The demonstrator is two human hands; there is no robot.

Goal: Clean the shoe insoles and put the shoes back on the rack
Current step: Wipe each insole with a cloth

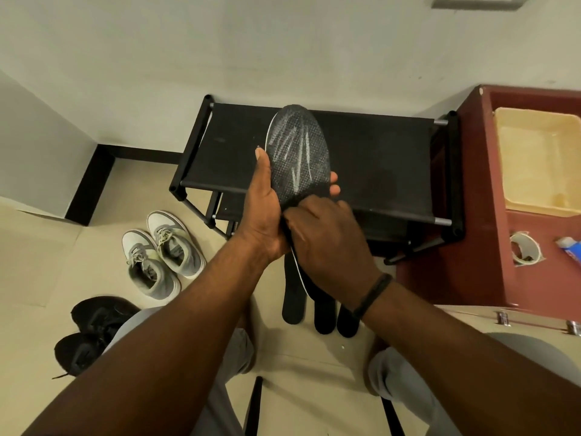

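I hold a black insole (298, 152) upright over the shoe rack (377, 158); whitish streaks run across its textured face. My left hand (261, 209) grips its left edge, thumb in front and fingertips showing behind the right edge. My right hand (327, 243) lies over the insole's lower half with curled fingers pressing near the left edge; whether anything sits under them is hidden. Three more black insoles (323, 309) lie on the floor below my hands. A pair of grey-and-white sneakers (160, 256) and a pair of black sneakers (91, 332) stand on the floor at left.
A red-brown cabinet (490, 215) stands right of the rack, carrying a cream tray (540, 158), a roll of tape (525, 248) and a tube (569, 247). The wall runs behind the rack. My knees in grey trousers are at the bottom.
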